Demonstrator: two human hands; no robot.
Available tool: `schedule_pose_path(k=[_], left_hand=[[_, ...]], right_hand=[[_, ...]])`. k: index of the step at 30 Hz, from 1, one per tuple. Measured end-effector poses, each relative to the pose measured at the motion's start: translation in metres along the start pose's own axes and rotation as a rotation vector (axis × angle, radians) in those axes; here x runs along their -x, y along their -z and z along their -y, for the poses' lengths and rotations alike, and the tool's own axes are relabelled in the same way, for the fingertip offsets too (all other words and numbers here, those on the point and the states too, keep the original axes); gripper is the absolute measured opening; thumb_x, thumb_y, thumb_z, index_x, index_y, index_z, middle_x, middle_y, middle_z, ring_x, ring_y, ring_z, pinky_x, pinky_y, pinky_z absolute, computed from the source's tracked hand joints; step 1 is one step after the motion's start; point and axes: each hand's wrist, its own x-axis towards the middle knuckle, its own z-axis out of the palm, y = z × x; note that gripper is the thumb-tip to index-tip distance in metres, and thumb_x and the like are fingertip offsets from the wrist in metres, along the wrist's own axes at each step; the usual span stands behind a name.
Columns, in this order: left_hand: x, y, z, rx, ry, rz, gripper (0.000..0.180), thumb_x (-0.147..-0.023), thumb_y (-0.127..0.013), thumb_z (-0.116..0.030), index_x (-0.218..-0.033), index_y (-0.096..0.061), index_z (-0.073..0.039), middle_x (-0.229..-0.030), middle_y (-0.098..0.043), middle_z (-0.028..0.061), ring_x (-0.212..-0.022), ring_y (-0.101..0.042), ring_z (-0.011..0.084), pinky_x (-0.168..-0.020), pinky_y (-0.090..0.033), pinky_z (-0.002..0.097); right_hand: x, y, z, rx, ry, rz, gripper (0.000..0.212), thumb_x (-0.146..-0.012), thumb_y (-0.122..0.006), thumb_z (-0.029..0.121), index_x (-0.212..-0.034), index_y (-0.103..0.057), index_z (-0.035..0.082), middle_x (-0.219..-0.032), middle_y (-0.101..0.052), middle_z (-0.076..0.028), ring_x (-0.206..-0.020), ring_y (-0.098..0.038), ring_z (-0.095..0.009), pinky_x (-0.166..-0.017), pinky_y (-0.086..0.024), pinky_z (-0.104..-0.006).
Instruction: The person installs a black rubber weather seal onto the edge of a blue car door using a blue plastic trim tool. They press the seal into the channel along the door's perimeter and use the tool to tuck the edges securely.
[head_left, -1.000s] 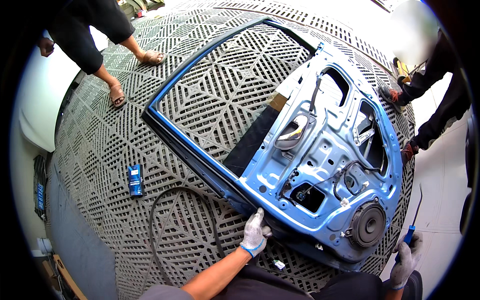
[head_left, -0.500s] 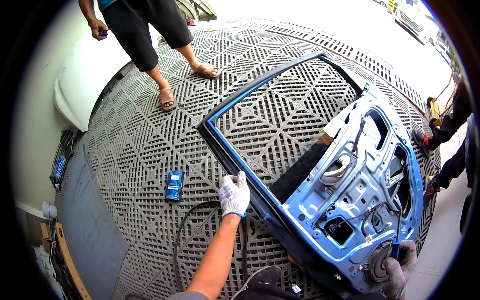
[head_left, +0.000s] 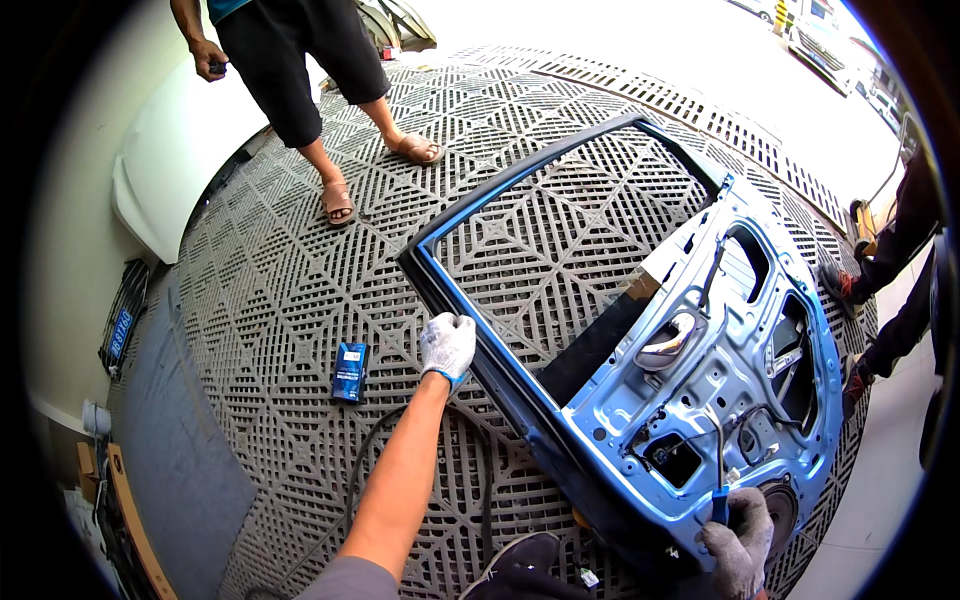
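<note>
A blue car door (head_left: pixel 640 450) without its trim panel lies on the grated floor, inner side up, its window frame toward the far left. My left hand (head_left: pixel 447 345), in a white knit glove, is closed at the outer edge of the frame, on the black rubber seal (head_left: pixel 425 288). Below that hand a loose black strip (head_left: pixel 487 470) loops on the floor. My right hand (head_left: pixel 742 540), in a grey glove, grips a blue-handled tool (head_left: pixel 720 500) with a thin metal shaft, pointing away from me over the door panel. Beside it is the round speaker (head_left: pixel 782 512), partly covered.
A blue packet (head_left: pixel 349 373) lies left of the door. One person in sandals (head_left: pixel 338 203) stands beyond it; another person's dark legs (head_left: pixel 885 290) are at the right. A white car panel (head_left: pixel 165 170) leans by the left wall, near a grey sheet (head_left: pixel 185 430).
My left hand has moved up and left along the frame edge and closed more tightly. My right hand has shifted left with the tool, from over the speaker to beside it.
</note>
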Motion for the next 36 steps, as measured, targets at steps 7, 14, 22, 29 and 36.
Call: schedule_pose_path(k=[7,14,22,29,36], left_hand=[[0.001,-0.009,0.033,0.225,-0.114,-0.101,0.043,-0.112,-0.074,-0.024,-0.076,-0.065,-0.002,-0.061,-0.063,0.004,-0.053,-0.057,0.0137,-0.053,-0.044,0.0373],[0.173,-0.008,-0.019,0.032,-1.123,0.203,0.04,-0.086,-0.089,-0.018,-0.123,-0.077,-0.009,-0.115,-0.079,0.0096,-0.11,-0.076,0.0288,-0.098,-0.058,0.0489],[0.186,-0.058,0.048,-0.125,-1.311,0.173,0.055,-0.081,-0.085,-0.011,-0.134,-0.073,-0.007,-0.139,-0.072,0.0121,-0.128,-0.071,0.0303,-0.1,-0.056,0.0479],[0.167,-0.042,0.018,-0.181,-1.286,0.387,0.035,-0.081,-0.081,-0.011,-0.114,-0.073,-0.01,-0.115,-0.074,0.0078,-0.103,-0.073,0.0278,-0.081,-0.056,0.0436],[0.17,-0.066,0.034,-0.006,-1.358,0.252,0.022,-0.081,-0.079,-0.007,-0.102,-0.075,-0.007,-0.108,-0.074,0.0082,-0.096,-0.072,0.0281,-0.074,-0.056,0.0437]], right_hand=[[-0.022,-0.06,-0.021,0.502,-0.093,0.242,0.052,-0.102,-0.079,0.028,-0.139,-0.061,-0.005,-0.103,-0.076,-0.016,-0.093,-0.075,-0.024,-0.084,-0.06,-0.0416],[-0.032,-0.082,-0.029,0.462,-0.399,0.314,0.061,-0.106,-0.066,0.037,-0.152,-0.059,-0.003,-0.124,-0.078,-0.029,-0.117,-0.078,-0.044,-0.105,-0.059,-0.0509],[-0.036,-0.084,-0.041,0.356,-0.406,0.232,0.056,-0.107,-0.069,0.025,-0.152,-0.057,-0.005,-0.119,-0.076,-0.021,-0.11,-0.074,-0.028,-0.099,-0.059,-0.0445],[-0.05,-0.098,-0.041,0.337,-0.384,0.257,0.059,-0.107,-0.066,0.037,-0.151,-0.059,-0.001,-0.122,-0.077,-0.029,-0.114,-0.077,-0.044,-0.104,-0.058,-0.0514],[-0.089,-0.124,-0.03,0.457,-0.2,0.315,0.055,-0.113,-0.061,0.032,-0.154,-0.054,-0.002,-0.129,-0.073,-0.037,-0.122,-0.073,-0.055,-0.108,-0.056,-0.0589]])
